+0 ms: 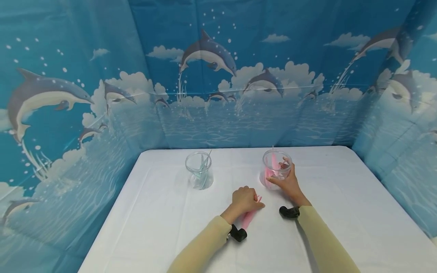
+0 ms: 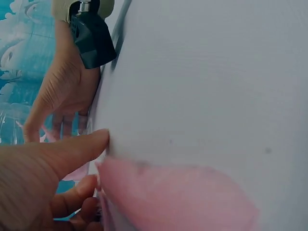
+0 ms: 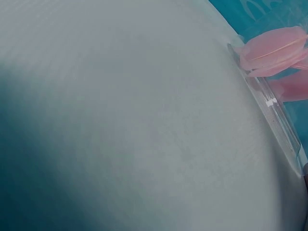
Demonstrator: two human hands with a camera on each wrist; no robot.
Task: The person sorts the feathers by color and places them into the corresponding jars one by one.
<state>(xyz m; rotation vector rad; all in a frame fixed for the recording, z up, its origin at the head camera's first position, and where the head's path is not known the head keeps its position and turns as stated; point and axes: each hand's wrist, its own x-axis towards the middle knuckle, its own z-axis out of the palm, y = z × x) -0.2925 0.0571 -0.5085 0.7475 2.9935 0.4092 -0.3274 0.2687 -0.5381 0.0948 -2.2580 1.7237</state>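
My left hand (image 1: 245,200) pinches pink feathers (image 1: 248,219) by their quills, just above the table. In the left wrist view its thumb and curled fingers are beside a broad pink vane (image 2: 178,192). My right hand (image 1: 289,185) grips the right-hand clear jar (image 1: 278,169), with the thumb on the near side and the fingers round the far right side. Several pink feathers (image 1: 268,176) stand inside that jar. The right wrist view shows the jar's wall (image 3: 281,118) and pink feathers (image 3: 274,50) through it; the right hand is barely seen there.
A second clear jar (image 1: 198,170) stands at the back left, with pale blue-green feathers (image 1: 203,171) leaning in it. A white cloth covers the table (image 1: 153,223). A dolphin-print curtain (image 1: 218,125) hangs behind and at both sides.
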